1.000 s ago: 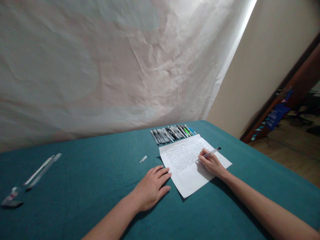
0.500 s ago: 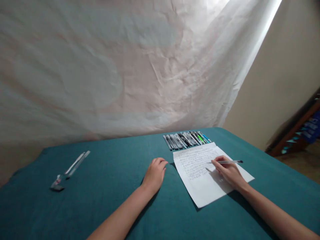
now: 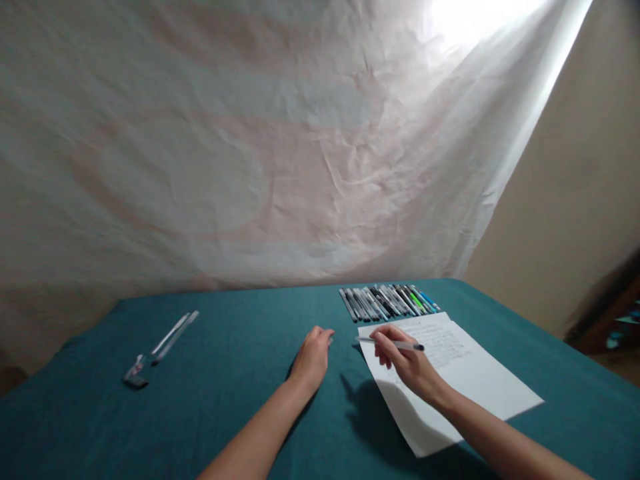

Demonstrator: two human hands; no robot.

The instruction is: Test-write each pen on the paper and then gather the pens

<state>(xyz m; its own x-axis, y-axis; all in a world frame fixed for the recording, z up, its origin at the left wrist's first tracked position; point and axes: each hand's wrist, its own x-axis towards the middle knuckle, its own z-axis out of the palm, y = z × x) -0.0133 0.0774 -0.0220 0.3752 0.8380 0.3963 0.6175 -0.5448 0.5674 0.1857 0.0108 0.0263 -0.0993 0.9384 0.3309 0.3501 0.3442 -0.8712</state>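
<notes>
My right hand (image 3: 400, 357) is closed round a clear pen (image 3: 404, 345) with a dark end. The pen points left toward my left hand, and its tip is over the left edge of a white sheet of paper (image 3: 490, 380). Lines of handwriting cover the upper part of the sheet. A shadow below suggests that the hand is raised above the paper. Left of the sheet, my left hand (image 3: 311, 360) rests on the cloth with its fingers curled together. Something small and pale shows at its fingertips, too small to name.
Beyond the paper lies a row of several pens and markers (image 3: 390, 302), side by side. On the left are two clear pens (image 3: 175, 337) and a small crumpled clear wrapper with a dark part (image 3: 135, 375). A green cloth (image 3: 240, 387) covers the table; a pale sheet (image 3: 225, 167) hangs behind.
My right hand has lifted the pen off the written lines and moved it left toward my left hand. The view has tilted up, so everything sits lower and farther right.
</notes>
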